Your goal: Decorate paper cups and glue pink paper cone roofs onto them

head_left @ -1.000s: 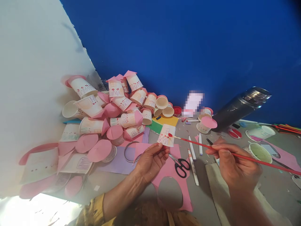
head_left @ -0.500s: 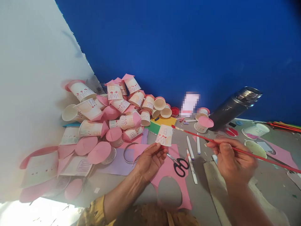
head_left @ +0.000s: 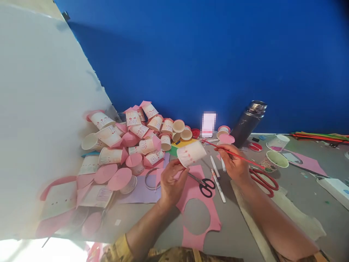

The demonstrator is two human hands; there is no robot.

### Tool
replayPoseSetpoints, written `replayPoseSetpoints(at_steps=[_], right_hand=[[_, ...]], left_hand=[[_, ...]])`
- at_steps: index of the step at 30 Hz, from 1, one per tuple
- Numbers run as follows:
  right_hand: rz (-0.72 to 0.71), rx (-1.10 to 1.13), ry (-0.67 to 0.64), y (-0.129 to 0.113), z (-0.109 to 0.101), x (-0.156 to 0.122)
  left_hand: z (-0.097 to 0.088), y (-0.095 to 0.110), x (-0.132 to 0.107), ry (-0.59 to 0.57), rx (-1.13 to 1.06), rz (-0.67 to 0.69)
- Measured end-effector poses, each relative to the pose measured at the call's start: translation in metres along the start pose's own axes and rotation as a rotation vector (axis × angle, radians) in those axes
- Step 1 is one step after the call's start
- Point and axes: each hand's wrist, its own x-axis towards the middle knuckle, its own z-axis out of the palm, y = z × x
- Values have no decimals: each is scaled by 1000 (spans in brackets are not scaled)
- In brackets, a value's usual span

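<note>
The left hand (head_left: pixel 172 183) holds a white paper cup (head_left: pixel 191 153) tilted on its side, red marks dotting its wall. The right hand (head_left: pixel 233 163) grips a red paintbrush (head_left: pixel 247 159), its tip just beside the cup and apart from it. Below lie black-handled scissors (head_left: pixel 206 187) on pink paper (head_left: pixel 191 193). Pink-topped cups (head_left: pixel 133 160) pile up at left; a dark flask (head_left: pixel 247 125) leans near the blue wall (head_left: pixel 191 54).

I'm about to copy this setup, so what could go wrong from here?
The red brush in the right hand has its tip close to the white cup in the left hand; a slip might smudge it. The heaped cups could tumble if nudged.
</note>
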Motion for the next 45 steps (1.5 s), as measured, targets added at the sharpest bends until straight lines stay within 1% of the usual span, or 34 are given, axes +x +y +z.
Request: replayPoseSetpoints(at_steps=[2,4,5,7,9,10,11,12,14,15,17,18,19,21,23,25,31,34,36,38,41,43,45], right_hand=[[-19,-5,2,-2,1,1],[-25,1,10,-2,3,1],[-28,1,19,0,3,1],[-26,-10,45,3,4,2],[-13,-35,85,6,1,5],[-6,-56,110,7,-3,9],[1,-83,140,7,-9,14],[9,-116,170,7,-15,20],[27,-190,225,6,-30,37],[33,-224,229,7,-36,47],[49,-282,202,8,-47,67],[61,-309,182,10,-50,77],[75,-336,158,12,-51,86],[99,-381,95,15,-47,102],[111,-411,20,15,-36,116],[112,-443,-46,13,-20,130],[125,-589,-166,4,42,173],[152,-657,-222,8,68,185],[166,-698,-258,13,82,188],[177,-737,-278,19,94,189],[199,-786,-275,27,107,193],[222,-803,-267,30,110,196],[248,-806,-263,31,108,197]], left_hand=[[-2,-3,-2,-40,158,260],[-3,-6,-3,-60,263,445],[-3,-8,-4,-59,300,512],[-4,-9,-5,-53,334,594],[-4,-6,-6,-48,293,583],[-4,-4,-7,-36,237,528],[-4,-2,-6,-18,159,427],[-4,1,-5,5,55,285],[-7,6,0,60,-241,-78],[-9,8,3,80,-417,-267],[-15,12,11,98,-764,-587],[-18,14,15,122,-878,-716],[-21,15,17,163,-953,-821],[-27,17,18,240,-1017,-951],[-32,18,16,288,-1027,-1002],[-36,17,13,310,-1021,-1027],[-53,12,9,347,-1057,-1123],[-59,14,7,359,-1116,-1164],[-62,15,6,341,-1165,-1174],[-63,15,5,321,-1216,-1182],[-63,12,5,332,-1232,-1210],[-63,10,5,338,-1219,-1220],[-63,8,5,342,-1216,-1218]])
